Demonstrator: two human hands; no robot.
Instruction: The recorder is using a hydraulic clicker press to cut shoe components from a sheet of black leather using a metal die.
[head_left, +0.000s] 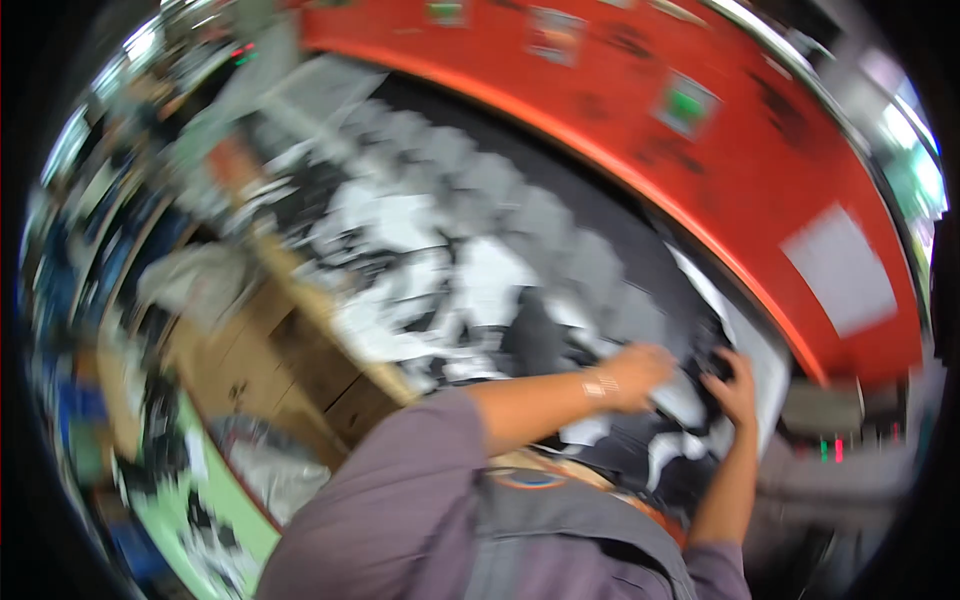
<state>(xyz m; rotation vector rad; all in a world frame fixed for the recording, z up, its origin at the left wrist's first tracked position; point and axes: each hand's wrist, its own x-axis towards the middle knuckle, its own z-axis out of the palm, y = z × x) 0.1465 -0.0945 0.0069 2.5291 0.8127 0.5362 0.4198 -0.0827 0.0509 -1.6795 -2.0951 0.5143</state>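
Note:
My left hand, palm down and smeared by motion, reaches over the right end of a table strewn with cut sheet pieces. A light grey piece lies by its fingers; whether it holds anything is unclear. To its right, my right hand is bent over black sheet material, with thumb and fingers apart. Dark material lies at those fingertips, and I see no clear grip on it. A row of overlapping grey pieces runs along the black sheet. Nearer me are loose white pieces and a dark grey piece.
A large red machine beam crosses just beyond the sheet, bearing a white paper. Cardboard boxes and plastic bags stand left of the table. A green surface with dark scraps is at lower left.

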